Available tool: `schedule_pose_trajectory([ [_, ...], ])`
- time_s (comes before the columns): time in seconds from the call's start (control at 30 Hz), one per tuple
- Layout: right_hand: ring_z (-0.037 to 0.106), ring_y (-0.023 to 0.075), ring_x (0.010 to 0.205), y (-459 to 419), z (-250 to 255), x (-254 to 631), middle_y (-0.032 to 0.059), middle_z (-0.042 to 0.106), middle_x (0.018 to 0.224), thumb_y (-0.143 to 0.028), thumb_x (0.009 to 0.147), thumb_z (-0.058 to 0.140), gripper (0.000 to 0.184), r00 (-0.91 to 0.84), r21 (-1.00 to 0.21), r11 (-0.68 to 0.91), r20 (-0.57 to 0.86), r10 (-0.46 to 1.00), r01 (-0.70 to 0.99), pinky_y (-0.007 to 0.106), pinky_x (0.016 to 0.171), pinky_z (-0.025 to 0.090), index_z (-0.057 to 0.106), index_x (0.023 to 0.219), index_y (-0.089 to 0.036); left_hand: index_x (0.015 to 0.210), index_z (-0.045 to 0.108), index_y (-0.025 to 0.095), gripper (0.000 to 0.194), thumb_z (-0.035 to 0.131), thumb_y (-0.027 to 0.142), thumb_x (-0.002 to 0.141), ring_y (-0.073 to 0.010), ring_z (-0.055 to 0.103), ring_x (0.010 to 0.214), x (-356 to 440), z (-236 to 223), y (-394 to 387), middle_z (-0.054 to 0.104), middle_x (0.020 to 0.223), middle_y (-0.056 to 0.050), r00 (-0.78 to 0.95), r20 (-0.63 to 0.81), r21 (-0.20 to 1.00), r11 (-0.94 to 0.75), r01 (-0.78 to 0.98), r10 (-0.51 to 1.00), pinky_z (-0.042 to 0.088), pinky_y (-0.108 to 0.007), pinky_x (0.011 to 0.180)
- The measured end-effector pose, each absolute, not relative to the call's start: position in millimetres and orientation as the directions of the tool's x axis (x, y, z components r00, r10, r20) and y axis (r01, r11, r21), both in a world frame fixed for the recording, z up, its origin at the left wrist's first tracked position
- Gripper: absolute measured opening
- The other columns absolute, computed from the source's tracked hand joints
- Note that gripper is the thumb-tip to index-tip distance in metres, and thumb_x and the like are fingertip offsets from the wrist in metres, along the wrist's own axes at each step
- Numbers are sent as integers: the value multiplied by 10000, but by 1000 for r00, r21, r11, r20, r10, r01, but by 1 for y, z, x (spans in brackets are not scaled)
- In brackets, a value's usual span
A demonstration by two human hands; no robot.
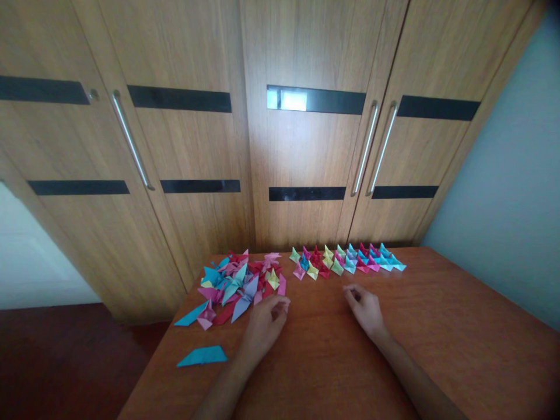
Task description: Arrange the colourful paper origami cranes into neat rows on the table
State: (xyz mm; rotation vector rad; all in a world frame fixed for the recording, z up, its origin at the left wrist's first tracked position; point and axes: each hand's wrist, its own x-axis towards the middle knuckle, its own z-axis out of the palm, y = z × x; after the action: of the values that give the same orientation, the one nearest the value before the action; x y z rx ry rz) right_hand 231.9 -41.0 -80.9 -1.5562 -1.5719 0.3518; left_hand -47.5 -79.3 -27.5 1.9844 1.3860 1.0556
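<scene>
Head view, nearest first: two bare forearms reach over a reddish-brown wooden worktop [324,367], and left of the left forearm a flat, slanted piece of folded bright-blue paper [202,356] lies by itself. The left hand [265,321] is at the near right edge of a loose, overlapping heap of folded paper pieces [236,283], its fingers curled and its thumb close to them; whether it pinches anything I cannot tell. The right hand [364,309], well apart from the left, is over the bare wood with its fingers likewise loosely curled, and I cannot tell if anything is between them. At the heap's near side lie a pink pointed paper piece [206,315] and a flat blue paper piece [191,315]; a lilac winged paper piece [246,298] lies near the left hand, and a small yellow pointed paper piece [273,280] sits farther back. Beyond the right hand, close to the far edge, stand orderly rows of small pointed paper pieces [350,265] in green, pink, blue, red and yellow. Behind rises a light-brown wood-grain wardrobe [301,151] with dark horizontal strips [201,186] and long silver bar handles [131,140], beside a pale blue-grey wall [503,192] at right.
</scene>
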Motion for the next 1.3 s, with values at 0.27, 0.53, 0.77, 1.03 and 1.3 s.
schedule_pose_trajectory([
  [0.27,526,141,519,-39,-78,187,-5,581,567,-394,845,426,311,-6,-644,275,387,922,713,230,519,342,588,660,-204,1002,628,226,264,446,325,838,-183,625,813,-131,-2,-101,674,980,-40,58,396,462,-253,850,917,470,-287,754],
  [0.53,526,128,526,-45,-77,187,-21,564,560,-339,852,435,253,-51,-550,251,353,934,797,222,524,305,547,664,-212,1007,627,244,321,421,438,856,-200,638,882,-192,-5,-124,680,989,-31,-112,297,295,20,955,948,471,-273,765],
  [0.77,538,142,545,-47,-75,188,-9,568,582,-371,861,403,276,-72,-563,270,349,934,781,232,541,331,559,695,-215,1139,596,233,366,467,406,843,-224,594,1007,-186,-20,-130,639,1127,-54,-72,290,201,12,979,954,448,-313,867],
  [1.03,523,152,520,-47,-76,189,-3,575,566,-395,852,404,299,-66,-605,300,378,923,738,244,524,344,576,680,-221,1088,616,247,314,414,327,861,-216,616,908,-188,-21,-129,648,1043,-60,-32,307,80,8,997,951,477,-289,738],
  [1.3,531,150,521,-49,-73,189,-7,578,568,-419,852,416,314,-53,-632,299,377,925,715,242,530,357,570,667,-217,1000,640,217,328,353,328,890,-207,641,829,-187,-18,-128,669,937,-63,-37,316,13,34,999,948,467,-274,711],
])
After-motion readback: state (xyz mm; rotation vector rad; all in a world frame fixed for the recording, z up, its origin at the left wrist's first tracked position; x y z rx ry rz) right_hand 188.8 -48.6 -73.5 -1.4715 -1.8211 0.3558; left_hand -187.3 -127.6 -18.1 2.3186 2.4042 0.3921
